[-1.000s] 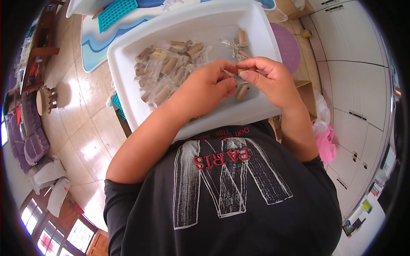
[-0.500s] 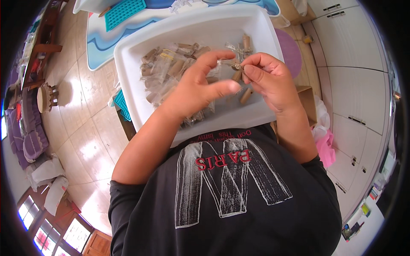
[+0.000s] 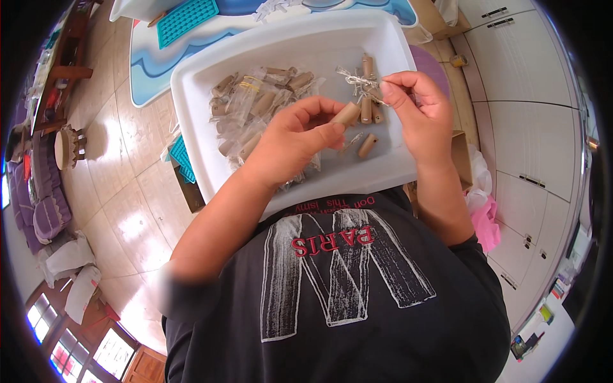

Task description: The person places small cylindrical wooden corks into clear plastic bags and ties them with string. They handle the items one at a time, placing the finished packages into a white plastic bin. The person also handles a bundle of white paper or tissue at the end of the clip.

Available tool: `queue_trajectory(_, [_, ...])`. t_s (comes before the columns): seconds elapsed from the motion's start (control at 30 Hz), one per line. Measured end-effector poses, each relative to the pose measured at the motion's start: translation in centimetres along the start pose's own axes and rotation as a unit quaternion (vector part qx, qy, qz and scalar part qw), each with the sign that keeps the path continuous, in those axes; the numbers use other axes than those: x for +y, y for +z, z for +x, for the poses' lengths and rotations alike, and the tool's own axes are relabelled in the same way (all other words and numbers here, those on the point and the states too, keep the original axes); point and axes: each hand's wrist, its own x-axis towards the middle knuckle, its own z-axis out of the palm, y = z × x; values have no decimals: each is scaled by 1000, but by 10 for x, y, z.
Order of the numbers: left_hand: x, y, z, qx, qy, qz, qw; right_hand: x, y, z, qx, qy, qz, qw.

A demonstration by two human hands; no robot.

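My left hand (image 3: pixel 290 137) is closed around a tan cylinder (image 3: pixel 345 115), gripping it between thumb and fingers over a white plastic tub (image 3: pixel 191 150). To its right, my right hand (image 3: pixel 420 108) is pinched at thumb and forefinger, with a thin pale string (image 3: pixel 378 100) at the fingertips. A tangle of silvery strings (image 3: pixel 356 80) lies just left of those fingertips. Below it sit several loose tan cylinders (image 3: pixel 366 110), and another cylinder (image 3: pixel 368 145) lies apart, nearer to me. Clear bags with tan cylinders (image 3: pixel 262 102) fill the tub's left half, partly hidden by my left hand.
The tub stands beside a blue-and-white patterned table (image 3: pixel 145 76) with a teal grid tray (image 3: pixel 187 22) on it. A cardboard box (image 3: pixel 461 156) and a pink bag (image 3: pixel 488 223) are at the right, by white cabinets (image 3: pixel 533 57). A round stool (image 3: pixel 69 145) stands left.
My hands have moved apart. The right one has shifted right with the string, and the left now holds the cylinder, which is tilted toward the upper right.
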Motion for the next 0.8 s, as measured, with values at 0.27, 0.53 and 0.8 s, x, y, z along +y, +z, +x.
queue_trajectory(0.27, [0, -3, 0, 61, -23, -117, 991, -13, -12, 0, -185, 232, 149, 943])
queue_trajectory(0.53, [2, -5, -5, 65, -49, -54, 995, -10, 4, -6, -209, 191, 21, 959])
queue_trajectory(0.8, [29, -38, -26, 374, 123, 490, 778, 1, 6, -10, -160, 111, 54, 979])
